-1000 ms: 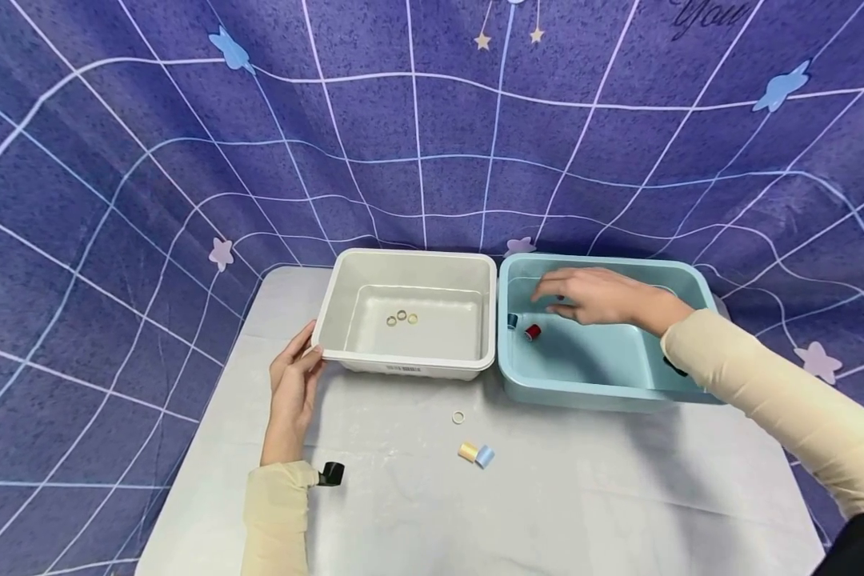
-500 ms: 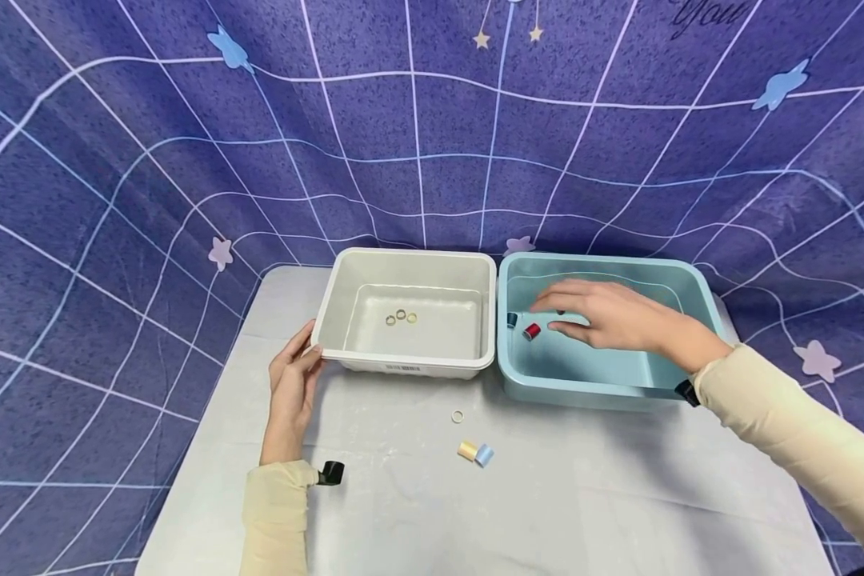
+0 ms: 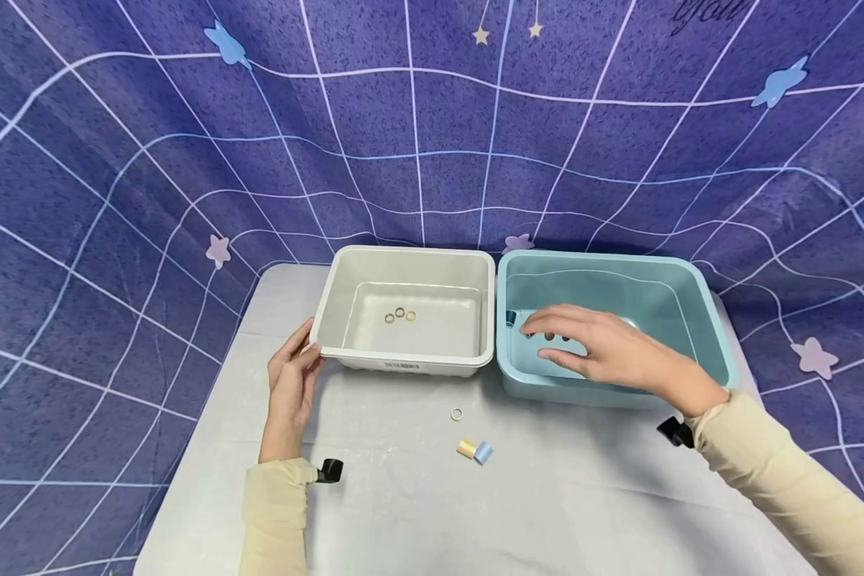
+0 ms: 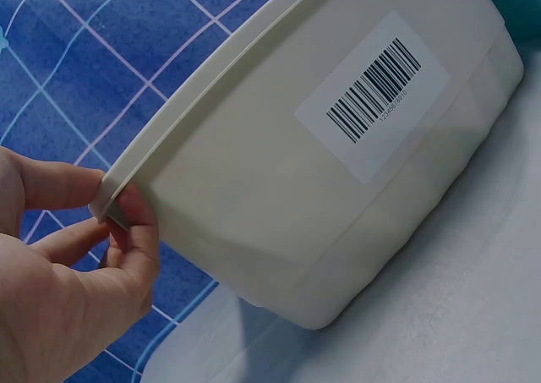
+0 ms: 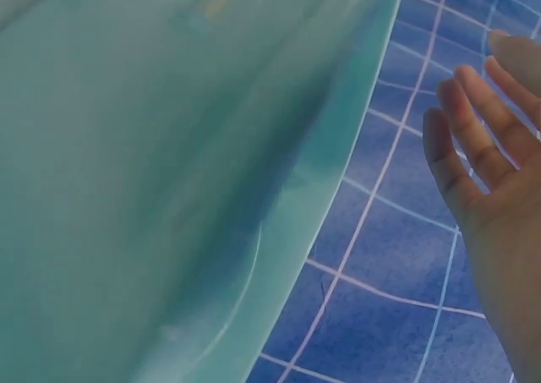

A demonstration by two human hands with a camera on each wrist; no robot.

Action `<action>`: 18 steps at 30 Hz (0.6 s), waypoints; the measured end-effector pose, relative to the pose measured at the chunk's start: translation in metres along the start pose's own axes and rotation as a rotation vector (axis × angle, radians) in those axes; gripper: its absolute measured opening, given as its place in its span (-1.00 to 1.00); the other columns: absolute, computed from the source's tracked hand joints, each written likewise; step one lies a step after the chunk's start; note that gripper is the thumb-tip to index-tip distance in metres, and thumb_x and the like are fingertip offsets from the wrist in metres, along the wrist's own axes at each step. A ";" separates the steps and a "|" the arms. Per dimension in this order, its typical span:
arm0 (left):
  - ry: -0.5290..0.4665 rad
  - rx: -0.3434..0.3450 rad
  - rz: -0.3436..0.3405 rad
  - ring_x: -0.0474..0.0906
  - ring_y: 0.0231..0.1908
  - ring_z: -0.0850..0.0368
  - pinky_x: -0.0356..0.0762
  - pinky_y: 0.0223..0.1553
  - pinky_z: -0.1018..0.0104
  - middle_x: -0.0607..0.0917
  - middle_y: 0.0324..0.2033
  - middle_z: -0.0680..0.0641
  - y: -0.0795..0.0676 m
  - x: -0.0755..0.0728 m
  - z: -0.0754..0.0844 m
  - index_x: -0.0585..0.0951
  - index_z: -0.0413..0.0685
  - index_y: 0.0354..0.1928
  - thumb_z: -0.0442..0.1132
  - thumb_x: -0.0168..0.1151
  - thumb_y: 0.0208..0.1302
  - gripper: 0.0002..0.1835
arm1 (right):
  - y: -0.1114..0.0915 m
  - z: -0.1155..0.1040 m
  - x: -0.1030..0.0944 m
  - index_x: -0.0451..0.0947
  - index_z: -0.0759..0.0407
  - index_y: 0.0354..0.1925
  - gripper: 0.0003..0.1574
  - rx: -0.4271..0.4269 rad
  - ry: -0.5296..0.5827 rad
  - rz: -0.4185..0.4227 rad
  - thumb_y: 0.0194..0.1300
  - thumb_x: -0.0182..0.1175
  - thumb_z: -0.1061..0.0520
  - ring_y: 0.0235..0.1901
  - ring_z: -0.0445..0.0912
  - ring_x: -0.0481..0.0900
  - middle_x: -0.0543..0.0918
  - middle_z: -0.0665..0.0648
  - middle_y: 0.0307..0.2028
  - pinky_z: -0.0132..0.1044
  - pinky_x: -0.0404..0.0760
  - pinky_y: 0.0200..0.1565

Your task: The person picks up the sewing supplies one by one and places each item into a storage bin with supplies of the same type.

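My left hand [image 3: 293, 388] pinches the rim of the white bin [image 3: 403, 356] at its front left corner. In the left wrist view, thumb and fingers curl over that rim, near a barcode label [image 4: 374, 95]. Three small rings [image 3: 400, 313] lie on the white bin's floor. Over the front part of the teal bin [image 3: 619, 394], my right hand [image 3: 612, 348] hovers with loosely bent fingers and nothing visible between them. A dark teal thread spool [image 3: 510, 318] sits in the bin's left end; the red spool beside it is mostly hidden behind the fingertips.
In front of the bins, a pale ring [image 3: 457, 414], a yellow spool [image 3: 466, 448] and a light blue spool [image 3: 483, 453] lie on the white-covered table [image 3: 403, 512]. A purple-blue curtain [image 3: 374, 120] hangs right behind the bins, which stand side by side.
My right hand has moved back toward me over the teal bin, from its middle to its front, and now covers the red spool. My left hand keeps its hold on the white bin.
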State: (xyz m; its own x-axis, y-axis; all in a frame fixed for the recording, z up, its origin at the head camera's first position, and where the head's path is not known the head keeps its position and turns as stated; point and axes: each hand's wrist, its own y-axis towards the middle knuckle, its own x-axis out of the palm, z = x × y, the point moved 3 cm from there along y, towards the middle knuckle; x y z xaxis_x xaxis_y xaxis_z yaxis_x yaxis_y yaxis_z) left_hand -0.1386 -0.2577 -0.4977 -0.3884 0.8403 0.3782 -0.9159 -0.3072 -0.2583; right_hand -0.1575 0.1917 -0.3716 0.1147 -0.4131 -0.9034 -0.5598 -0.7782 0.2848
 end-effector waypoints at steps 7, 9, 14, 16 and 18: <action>-0.006 0.006 -0.003 0.47 0.23 0.04 0.64 -0.09 0.51 0.41 0.33 -0.15 0.000 0.000 0.000 0.43 -0.13 0.37 -0.55 0.05 0.35 -0.45 | -0.006 -0.015 0.009 0.49 -0.20 0.25 -0.39 0.013 0.079 0.078 0.25 0.35 0.07 0.09 -0.27 0.56 0.58 -0.15 0.18 -0.41 0.53 0.13; -0.009 0.007 -0.003 0.47 0.24 0.03 0.64 -0.08 0.50 0.41 0.33 -0.15 0.000 0.000 0.001 0.43 -0.13 0.37 -0.55 0.04 0.35 -0.45 | -0.009 -0.019 0.012 0.49 -0.19 0.25 -0.38 0.014 0.113 0.100 0.25 0.35 0.10 0.02 -0.29 0.57 0.58 -0.13 0.18 -0.49 0.50 0.11; -0.011 0.011 -0.007 0.44 0.27 0.01 0.64 -0.06 0.49 0.41 0.33 -0.15 -0.001 0.000 0.001 0.41 -0.14 0.38 -0.55 0.03 0.36 -0.45 | -0.015 -0.030 0.019 0.50 -0.06 0.26 -0.31 -0.039 0.206 0.169 0.17 0.39 0.24 -0.06 -0.24 0.59 0.61 -0.05 0.15 -0.56 0.50 0.06; -0.012 0.012 -0.010 0.43 0.28 0.01 0.64 -0.05 0.49 0.41 0.33 -0.15 -0.001 0.000 0.001 0.40 -0.15 0.38 -0.55 0.03 0.35 -0.44 | -0.017 -0.034 0.023 0.50 -0.01 0.25 -0.30 -0.061 0.242 0.195 0.14 0.39 0.29 -0.06 -0.19 0.60 0.62 0.00 0.14 -0.53 0.52 0.05; -0.010 0.014 -0.010 0.44 0.27 0.01 0.64 -0.04 0.48 0.42 0.32 -0.15 -0.001 0.000 0.001 0.40 -0.15 0.38 -0.55 0.04 0.35 -0.44 | -0.019 -0.037 0.027 0.52 0.05 0.23 -0.31 -0.068 0.265 0.212 0.13 0.39 0.31 -0.03 -0.16 0.59 0.62 0.02 0.13 -0.51 0.54 0.04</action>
State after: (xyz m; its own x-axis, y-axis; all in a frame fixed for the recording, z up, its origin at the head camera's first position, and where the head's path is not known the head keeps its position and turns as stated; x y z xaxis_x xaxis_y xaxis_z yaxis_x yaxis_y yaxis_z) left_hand -0.1377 -0.2575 -0.4962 -0.3800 0.8388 0.3898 -0.9212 -0.3051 -0.2416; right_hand -0.1131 0.1774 -0.3894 0.2159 -0.6704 -0.7099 -0.5387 -0.6881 0.4861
